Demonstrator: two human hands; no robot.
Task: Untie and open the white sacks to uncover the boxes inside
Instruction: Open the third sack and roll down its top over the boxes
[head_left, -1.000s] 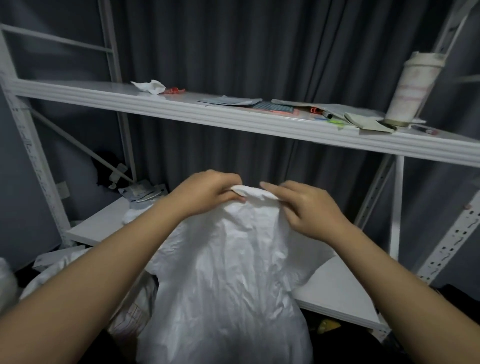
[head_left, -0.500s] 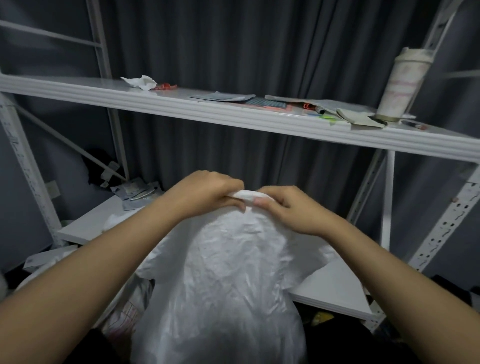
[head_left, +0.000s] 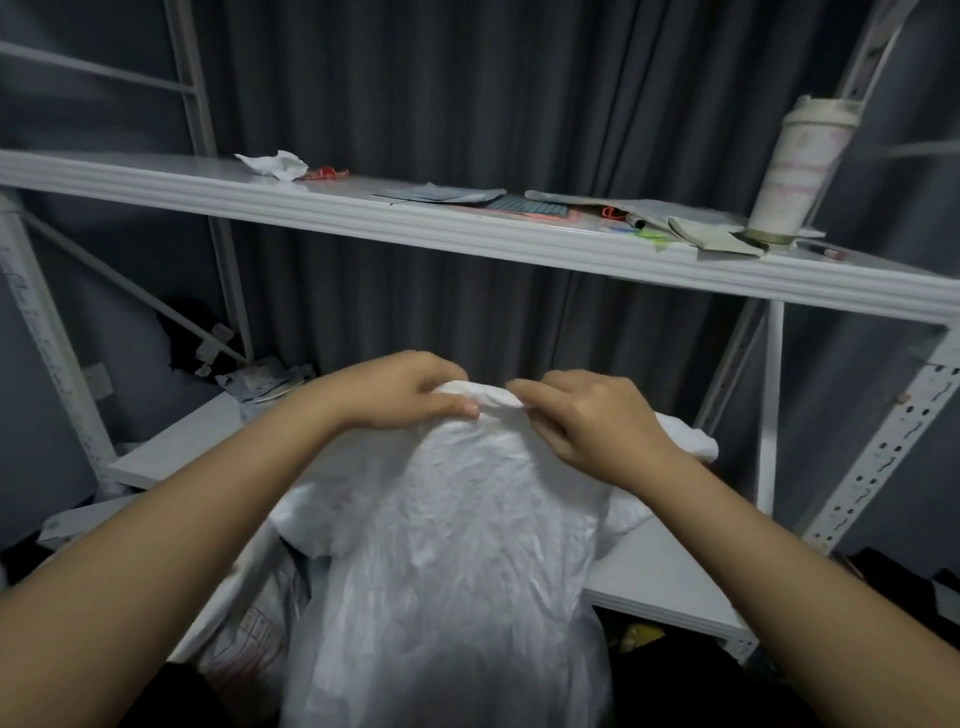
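Note:
A tall white woven sack (head_left: 457, 545) stands upright in front of me, leaning against the lower shelf (head_left: 171, 447). Its bunched top sits between my hands. My left hand (head_left: 400, 389) grips the left side of the top, fingers curled over the fabric. My right hand (head_left: 587, 421) pinches the right side of the same top edge. No box shows; the sack hides what it holds. A second white sack (head_left: 249, 629) with printed markings lies low on the left, partly behind the first.
A white metal rack surrounds me. Its upper shelf (head_left: 467, 234) carries papers, a crumpled tissue (head_left: 275, 165) and a tall lidded cup (head_left: 795, 166). Dark curtains hang behind. Rack uprights (head_left: 878, 457) stand at the right and left.
My right hand has slid a little to the right along the sack's top, so more of the bunched fabric shows between my hands. My left hand keeps its grip.

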